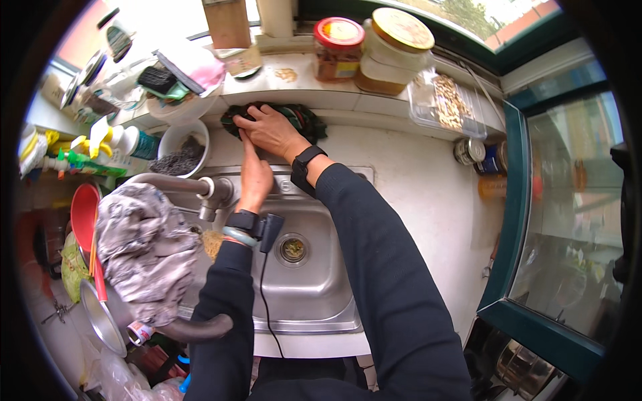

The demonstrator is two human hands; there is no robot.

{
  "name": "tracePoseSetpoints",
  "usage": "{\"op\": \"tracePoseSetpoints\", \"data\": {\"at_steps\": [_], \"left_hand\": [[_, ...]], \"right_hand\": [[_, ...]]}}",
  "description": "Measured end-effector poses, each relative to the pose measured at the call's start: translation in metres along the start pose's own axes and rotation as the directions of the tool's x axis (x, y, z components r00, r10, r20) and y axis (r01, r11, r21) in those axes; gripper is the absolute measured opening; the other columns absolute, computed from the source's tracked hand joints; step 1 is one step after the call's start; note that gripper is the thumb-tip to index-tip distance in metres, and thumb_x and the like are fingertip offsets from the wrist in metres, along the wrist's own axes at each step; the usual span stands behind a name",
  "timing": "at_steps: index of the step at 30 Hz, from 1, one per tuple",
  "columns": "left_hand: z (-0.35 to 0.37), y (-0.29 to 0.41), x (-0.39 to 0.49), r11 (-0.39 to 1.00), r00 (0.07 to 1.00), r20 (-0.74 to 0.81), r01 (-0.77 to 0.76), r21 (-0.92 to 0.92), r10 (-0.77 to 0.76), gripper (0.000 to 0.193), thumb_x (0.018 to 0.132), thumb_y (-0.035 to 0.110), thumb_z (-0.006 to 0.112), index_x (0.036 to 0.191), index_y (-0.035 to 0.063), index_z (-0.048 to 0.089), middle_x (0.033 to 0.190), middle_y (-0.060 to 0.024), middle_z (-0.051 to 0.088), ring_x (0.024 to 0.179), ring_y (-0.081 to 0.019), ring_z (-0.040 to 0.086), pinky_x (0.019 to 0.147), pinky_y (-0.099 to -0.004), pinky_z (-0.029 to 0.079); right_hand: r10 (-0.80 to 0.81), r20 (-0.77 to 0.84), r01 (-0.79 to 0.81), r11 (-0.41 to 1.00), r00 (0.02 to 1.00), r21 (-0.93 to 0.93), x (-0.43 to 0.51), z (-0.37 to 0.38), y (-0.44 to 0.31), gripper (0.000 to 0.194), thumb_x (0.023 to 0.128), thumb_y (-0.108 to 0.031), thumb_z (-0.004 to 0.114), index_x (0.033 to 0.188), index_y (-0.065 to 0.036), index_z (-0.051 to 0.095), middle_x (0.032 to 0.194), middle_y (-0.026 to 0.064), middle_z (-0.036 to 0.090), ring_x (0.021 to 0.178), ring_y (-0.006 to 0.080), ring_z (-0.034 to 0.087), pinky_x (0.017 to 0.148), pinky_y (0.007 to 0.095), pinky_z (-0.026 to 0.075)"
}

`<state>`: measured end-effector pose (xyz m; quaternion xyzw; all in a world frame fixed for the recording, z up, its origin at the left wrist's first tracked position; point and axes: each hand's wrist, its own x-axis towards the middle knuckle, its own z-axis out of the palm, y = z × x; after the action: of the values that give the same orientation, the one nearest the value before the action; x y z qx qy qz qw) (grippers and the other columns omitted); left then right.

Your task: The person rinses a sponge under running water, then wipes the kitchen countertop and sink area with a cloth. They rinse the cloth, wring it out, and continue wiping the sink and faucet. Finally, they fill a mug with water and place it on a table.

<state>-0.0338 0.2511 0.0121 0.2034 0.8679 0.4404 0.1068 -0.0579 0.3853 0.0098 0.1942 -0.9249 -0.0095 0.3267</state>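
Note:
My right hand (273, 131) lies over a dark patterned cloth (313, 123), its fingers pressed on it. The cloth is bunched on the counter behind the sink, against the tiled ledge. My left hand (255, 178) is just in front, its index finger stretched up to the right hand and the cloth's edge. Its other fingers are mostly hidden. Below both forearms is a stainless steel sink (311, 280) with food scraps in its drain strainer (292, 249). A faucet (173, 183) stands left of my left hand.
A white tub (200, 131) with dark scrubbing material stands left of the cloth. Lidded jars (338, 55) and a clear plastic box of nuts or dried food (449, 103) line the ledge. A crumpled grey cloth (148, 250) hangs over piping at left. A green-framed window (516, 215) juts in at right.

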Motion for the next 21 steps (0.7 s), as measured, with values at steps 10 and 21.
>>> {"op": "tracePoseSetpoints", "data": {"at_steps": [10, 21], "left_hand": [[0.104, 0.071, -0.022, 0.930, 0.878, 0.405, -0.110, -0.351, 0.256, 0.084, 0.073, -0.007, 0.041, 0.146, -0.0077, -0.001, 0.098, -0.0417, 0.054, 0.094, -0.0507, 0.056, 0.085, -0.0459, 0.045], [-0.004, -0.015, -0.051, 0.924, 0.994, -0.097, -0.079, -0.375, 0.045, 0.082, 0.072, -0.017, 0.031, 0.147, -0.0071, -0.001, 0.149, -0.0337, 0.018, 0.142, -0.0370, 0.020, 0.115, -0.0336, 0.018]], "right_hand": [[0.115, 0.302, -0.025, 0.958, 0.946, -0.286, -0.143, -0.128, 0.076, 0.043, 0.077, -0.016, 0.057, 0.119, -0.021, 0.063, 0.131, -0.0069, 0.051, 0.103, 0.0235, 0.052, 0.084, 0.0352, 0.046], [-0.106, 0.224, 0.174, 0.935, 0.969, -0.309, 0.034, 0.016, -0.023, 0.044, 0.079, -0.022, 0.057, 0.122, -0.012, 0.061, 0.121, -0.0073, 0.055, 0.101, 0.0141, 0.046, 0.081, 0.0270, 0.034]]}}
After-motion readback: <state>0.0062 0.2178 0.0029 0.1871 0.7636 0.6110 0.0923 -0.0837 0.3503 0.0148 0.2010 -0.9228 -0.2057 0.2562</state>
